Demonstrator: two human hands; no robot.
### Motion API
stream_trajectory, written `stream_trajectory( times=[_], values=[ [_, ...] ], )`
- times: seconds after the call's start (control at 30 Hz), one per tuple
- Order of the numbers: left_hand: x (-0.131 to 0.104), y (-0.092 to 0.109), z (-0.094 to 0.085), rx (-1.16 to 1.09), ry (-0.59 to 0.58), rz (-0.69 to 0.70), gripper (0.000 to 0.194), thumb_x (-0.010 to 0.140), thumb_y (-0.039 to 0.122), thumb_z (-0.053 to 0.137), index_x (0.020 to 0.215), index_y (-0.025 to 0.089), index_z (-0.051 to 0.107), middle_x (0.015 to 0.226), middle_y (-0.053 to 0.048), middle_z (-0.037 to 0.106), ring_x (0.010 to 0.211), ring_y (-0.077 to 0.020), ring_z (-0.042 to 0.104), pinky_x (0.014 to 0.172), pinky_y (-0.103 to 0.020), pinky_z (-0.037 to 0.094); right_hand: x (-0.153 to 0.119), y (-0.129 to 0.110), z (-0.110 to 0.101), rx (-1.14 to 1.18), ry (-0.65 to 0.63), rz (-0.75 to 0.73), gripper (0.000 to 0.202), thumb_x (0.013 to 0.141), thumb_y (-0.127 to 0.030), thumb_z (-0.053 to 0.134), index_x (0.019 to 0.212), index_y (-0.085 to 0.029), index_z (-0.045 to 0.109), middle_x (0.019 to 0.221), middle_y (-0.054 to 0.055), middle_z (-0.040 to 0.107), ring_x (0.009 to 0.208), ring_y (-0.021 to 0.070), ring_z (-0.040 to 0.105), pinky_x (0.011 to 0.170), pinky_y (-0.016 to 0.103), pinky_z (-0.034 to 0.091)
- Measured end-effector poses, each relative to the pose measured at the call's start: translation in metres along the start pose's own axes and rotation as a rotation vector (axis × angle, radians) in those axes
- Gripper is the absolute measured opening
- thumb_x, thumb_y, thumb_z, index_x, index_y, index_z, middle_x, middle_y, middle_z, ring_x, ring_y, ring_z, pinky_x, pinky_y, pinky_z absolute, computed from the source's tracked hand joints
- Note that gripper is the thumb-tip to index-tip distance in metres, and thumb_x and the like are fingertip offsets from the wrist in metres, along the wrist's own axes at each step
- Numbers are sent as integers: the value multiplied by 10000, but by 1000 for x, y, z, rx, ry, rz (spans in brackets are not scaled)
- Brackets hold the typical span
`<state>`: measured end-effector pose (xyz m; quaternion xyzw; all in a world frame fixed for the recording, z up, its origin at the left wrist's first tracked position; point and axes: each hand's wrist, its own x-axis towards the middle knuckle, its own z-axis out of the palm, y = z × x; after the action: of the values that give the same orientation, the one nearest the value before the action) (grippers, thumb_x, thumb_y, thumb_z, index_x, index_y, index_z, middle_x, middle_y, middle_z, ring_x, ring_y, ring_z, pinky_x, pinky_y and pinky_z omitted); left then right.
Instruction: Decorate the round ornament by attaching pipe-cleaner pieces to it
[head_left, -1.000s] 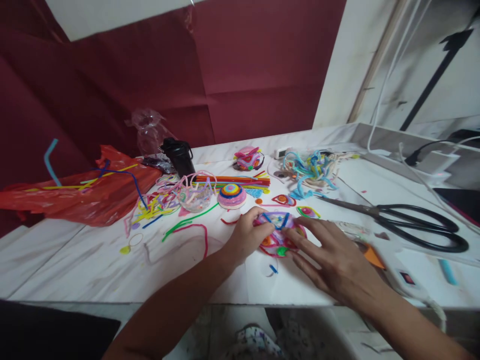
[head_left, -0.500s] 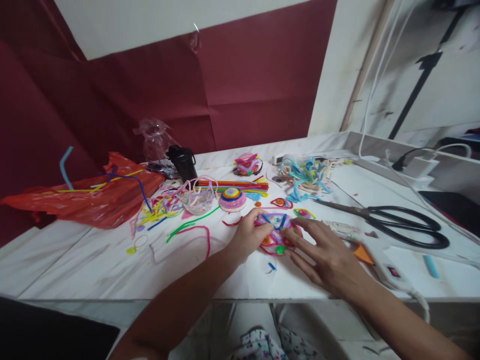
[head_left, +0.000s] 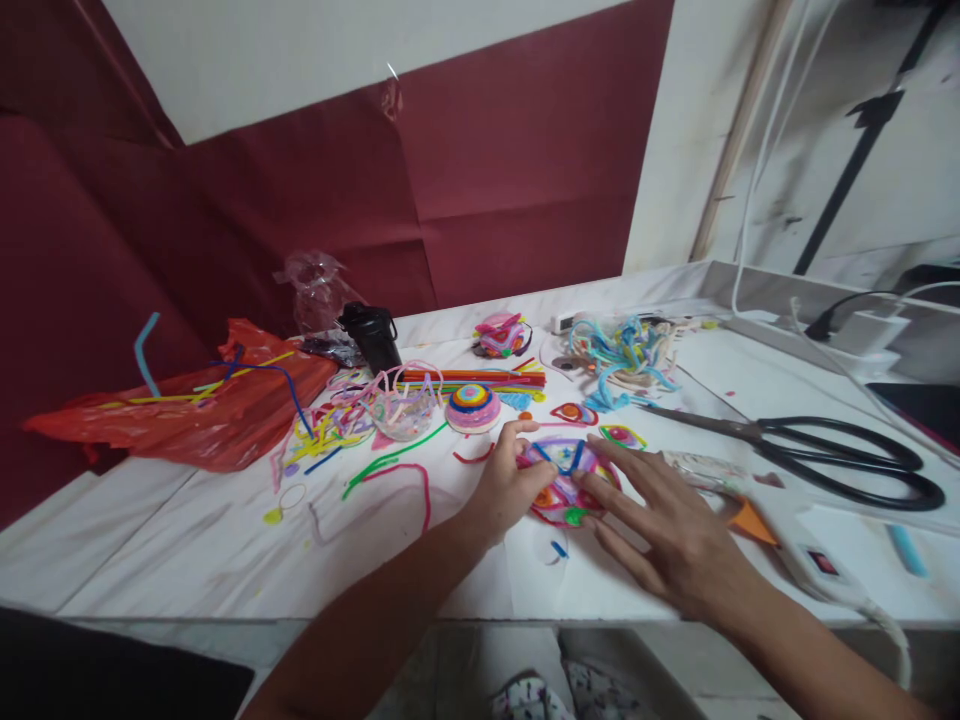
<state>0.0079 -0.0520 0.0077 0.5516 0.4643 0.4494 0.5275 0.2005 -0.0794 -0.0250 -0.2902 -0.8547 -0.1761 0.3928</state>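
A rounded craft piece covered in coloured pipe cleaners [head_left: 561, 487] lies on the tabletop between my hands, showing pink, purple, orange and green shapes. On its upper face, blue strips form a V. My left hand [head_left: 504, 490] holds its left side, thumb over the face near the blue V and fingers curled behind the edge. My right hand [head_left: 667, 520] grips the right side, its fingertips pressing on the face by the blue strip and along the rim. A short blue offcut [head_left: 559, 549] lies just in front. Behind sits a striped dome [head_left: 472, 410].
Large black-handled scissors [head_left: 840, 450] and a white glue gun [head_left: 802, 550] lie to the right. Tangled pipe cleaners [head_left: 622, 355] sit behind, near another decorated piece [head_left: 501, 336]. At left are a red plastic bag [head_left: 210, 425], a black container [head_left: 371, 335] and a clear bowl [head_left: 405, 412].
The view has shifted slightly, so the whole scene sits a little more to the right and lower. My hands stay on the craft piece with almost the same hold.
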Motion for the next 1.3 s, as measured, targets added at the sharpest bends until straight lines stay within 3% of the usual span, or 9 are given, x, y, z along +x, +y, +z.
stream_trajectory(
  times=[0.2, 0.47, 0.6, 0.9, 1.17, 1.3],
  values=[
    [-1, -2, -2, 10, -56, 20, 524, 686, 191, 601, 1190, 199, 463, 881, 27, 474, 622, -66, 442, 575, -210, 358, -4, -2, 2, 10, 3, 20, 350, 907, -170, 561, 1254, -122, 564, 1382, 262, 481, 1230, 376, 507, 887, 564, 514],
    [0, -3, -3, -39, -38, 18, 515, 672, 189, 626, 1160, 214, 465, 831, 47, 487, 587, -65, 449, 551, -209, 347, -2, -2, 3, -9, 6, 16, 346, 914, -180, 542, 1257, -137, 559, 1374, 250, 492, 1202, 358, 530, 875, 550, 524],
    [-1, -5, -3, -34, -15, 25, 569, 664, 200, 639, 1204, 217, 459, 903, 28, 481, 652, -74, 483, 589, -215, 381, -3, -2, 4, 8, 1, 26, 352, 905, -168, 558, 1255, -124, 551, 1374, 254, 480, 1220, 364, 510, 892, 549, 511],
    [1, -8, -5, -24, -13, 69, 616, 688, 200, 640, 1264, 218, 424, 852, 43, 450, 659, -84, 466, 601, -224, 375, -5, -2, 7, 32, -9, 48, 400, 909, -181, 561, 1304, -138, 520, 1392, 255, 460, 1232, 368, 498, 897, 576, 497],
    [3, -5, -7, -100, -2, 49, 642, 672, 207, 685, 1274, 222, 462, 905, 18, 506, 764, -114, 533, 681, -234, 416, 0, -1, 5, 22, -19, 65, 395, 902, -208, 584, 1290, -154, 535, 1352, 237, 505, 1174, 360, 525, 887, 584, 490],
    [9, -6, -8, -177, 56, 27, 432, 780, 315, 615, 1192, 201, 553, 859, 7, 556, 808, -137, 556, 730, -249, 426, 5, -1, 3, 36, -15, 72, 363, 897, -190, 588, 1254, -128, 560, 1318, 251, 528, 1144, 364, 538, 865, 568, 496]
  ],
)
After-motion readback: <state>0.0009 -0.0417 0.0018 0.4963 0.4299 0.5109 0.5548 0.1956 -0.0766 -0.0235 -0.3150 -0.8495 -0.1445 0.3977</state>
